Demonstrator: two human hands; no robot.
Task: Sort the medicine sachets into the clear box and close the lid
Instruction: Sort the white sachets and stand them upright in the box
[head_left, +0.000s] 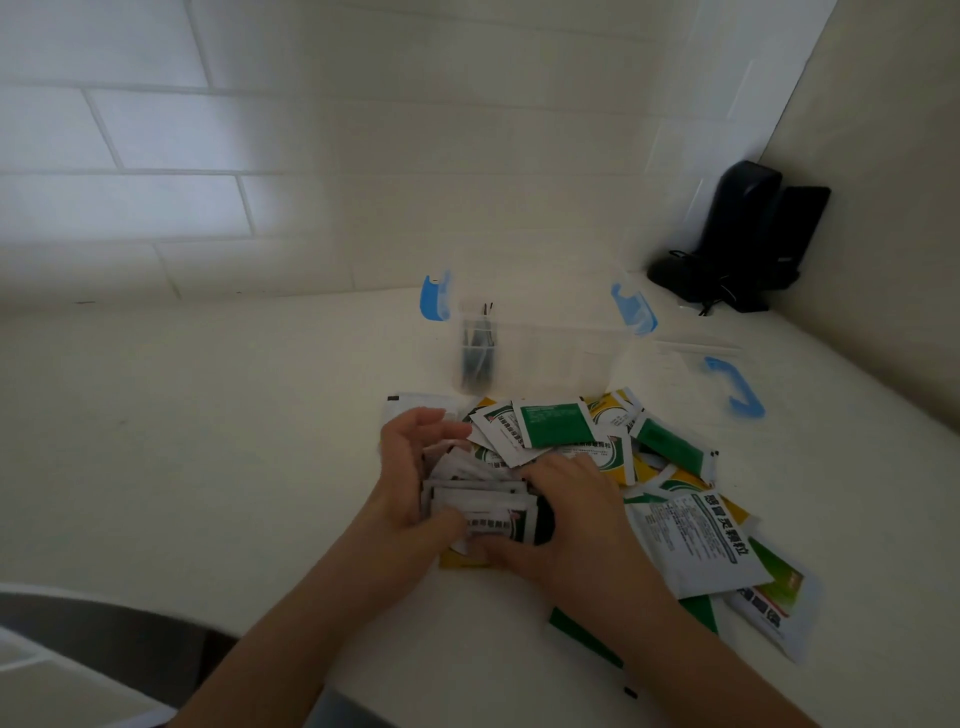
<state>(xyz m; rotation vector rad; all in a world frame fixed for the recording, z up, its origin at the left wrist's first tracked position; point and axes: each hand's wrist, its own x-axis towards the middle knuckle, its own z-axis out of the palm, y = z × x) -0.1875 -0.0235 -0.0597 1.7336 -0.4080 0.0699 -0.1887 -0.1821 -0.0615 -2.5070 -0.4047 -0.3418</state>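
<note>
Fingers of both hands, left hand (410, 478) and right hand (566, 519), clamp a small stack of white paper sachets (480, 506), long axis nine-to-three, while the open clear plastic box (550, 358) waits at twelve o'clock.

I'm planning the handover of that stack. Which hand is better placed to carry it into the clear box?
Probably the left hand: it cups the stack of sachets from the side, nearer the clear box. The right hand lies over the stack, merely squaring it.
</note>
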